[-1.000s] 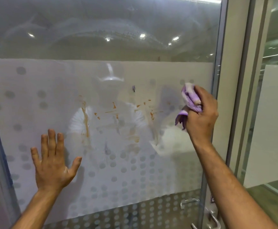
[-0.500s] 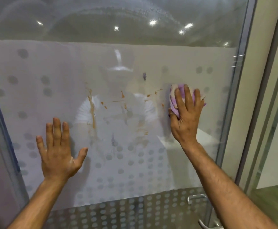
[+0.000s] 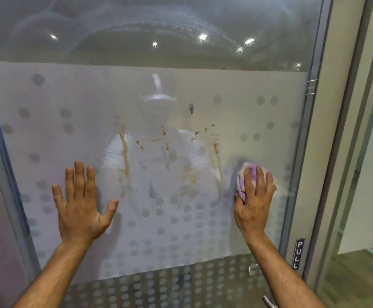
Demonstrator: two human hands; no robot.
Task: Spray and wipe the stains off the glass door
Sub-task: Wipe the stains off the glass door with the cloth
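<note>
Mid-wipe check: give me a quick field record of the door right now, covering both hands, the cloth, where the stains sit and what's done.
left hand: flat on the glass door, fingers spread, holding nothing
right hand: presses the purple cloth against the glass
cloth position: right of and below most stains
stains: orange-brown streaks and spots in mid pane, between the hands; one small dark spot above
progress: stains not yet wiped off
door label: PULL sign on the right frame
</note>
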